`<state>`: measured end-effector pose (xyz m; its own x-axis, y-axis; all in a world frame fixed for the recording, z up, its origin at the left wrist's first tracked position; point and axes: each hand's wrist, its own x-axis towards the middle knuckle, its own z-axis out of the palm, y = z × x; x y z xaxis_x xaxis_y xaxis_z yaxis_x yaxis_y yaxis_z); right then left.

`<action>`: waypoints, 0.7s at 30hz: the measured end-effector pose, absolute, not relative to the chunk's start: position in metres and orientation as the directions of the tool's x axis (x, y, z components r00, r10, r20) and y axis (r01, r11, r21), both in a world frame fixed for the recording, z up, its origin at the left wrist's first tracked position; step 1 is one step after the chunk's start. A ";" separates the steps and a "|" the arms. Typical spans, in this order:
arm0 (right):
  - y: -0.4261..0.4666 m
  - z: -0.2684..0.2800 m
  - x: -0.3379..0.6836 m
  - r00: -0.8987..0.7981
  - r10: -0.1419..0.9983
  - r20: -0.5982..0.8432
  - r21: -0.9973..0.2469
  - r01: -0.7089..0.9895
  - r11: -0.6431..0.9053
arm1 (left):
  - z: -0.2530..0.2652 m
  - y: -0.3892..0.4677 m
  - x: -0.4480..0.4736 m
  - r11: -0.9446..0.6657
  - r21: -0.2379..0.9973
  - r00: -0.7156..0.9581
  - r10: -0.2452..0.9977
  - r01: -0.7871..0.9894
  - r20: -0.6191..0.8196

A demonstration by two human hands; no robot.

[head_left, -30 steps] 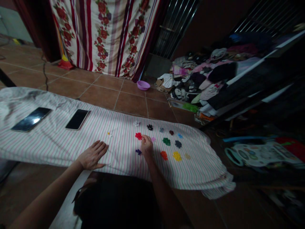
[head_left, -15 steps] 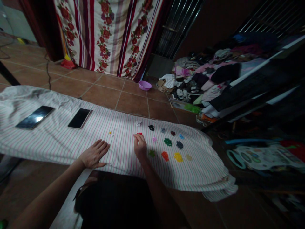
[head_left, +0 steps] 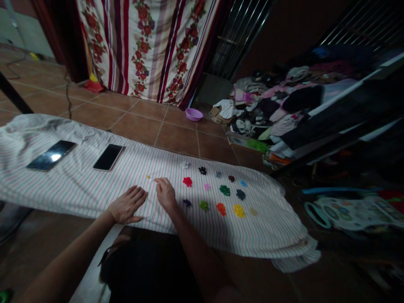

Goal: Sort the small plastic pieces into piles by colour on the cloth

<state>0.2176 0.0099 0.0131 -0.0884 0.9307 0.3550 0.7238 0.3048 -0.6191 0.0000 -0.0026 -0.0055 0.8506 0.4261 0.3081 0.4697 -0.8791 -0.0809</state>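
Note:
My left hand (head_left: 129, 205) lies flat on the striped cloth (head_left: 85, 185), fingers stretched out. Just right of it, my right hand (head_left: 166, 193) is closed in a pinch at its fingertips; what it holds, if anything, is too small to name. Past those fingertips lie a tiny yellow piece (head_left: 148, 176) and some whitish bits. Small piles of coloured pieces are sorted by colour to the right: red (head_left: 187, 182), black (head_left: 202, 170), dark green (head_left: 224, 190), orange (head_left: 221, 209), yellow (head_left: 239, 211), light green (head_left: 203, 205), dark purple (head_left: 187, 203) and several others.
Two phones, one (head_left: 51, 155) at far left and another (head_left: 109, 157) nearer, rest on the cloth. Beyond the table are a purple basin (head_left: 194, 114) on the tiled floor, a floral curtain (head_left: 158, 50) and a heap of clothes (head_left: 271, 101).
My right hand has moved left from the red pile to the small yellow and whitish pieces, uncovering the red and dark purple piles. My left hand has stayed flat in place.

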 end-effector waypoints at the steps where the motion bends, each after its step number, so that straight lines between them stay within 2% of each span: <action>1: 0.013 0.013 0.214 -0.094 0.933 0.348 -0.616 0.727 0.303 | -0.006 -0.003 0.000 -0.879 -0.079 0.851 0.426 0.470 0.308; 7: 0.028 0.006 0.200 -0.119 0.937 0.329 -0.605 0.734 0.307 | -0.004 -0.003 0.001 -0.872 -0.092 0.849 0.436 0.481 0.299; 14: 0.031 0.005 0.192 -0.067 0.960 0.273 -0.555 0.804 0.214 | -0.002 -0.003 0.002 -0.867 -0.141 0.856 0.424 0.478 0.295; 21: 0.026 0.009 0.191 -0.070 0.966 0.249 -0.516 0.835 0.194 | -0.003 -0.003 0.001 -0.871 -0.143 0.859 0.413 0.470 0.304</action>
<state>0.1914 0.0261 0.0091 -0.0701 0.9659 0.2491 0.8345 0.1936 -0.5158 0.0011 -0.0026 -0.0033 0.8587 0.4128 0.3038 0.4696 -0.8712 -0.1435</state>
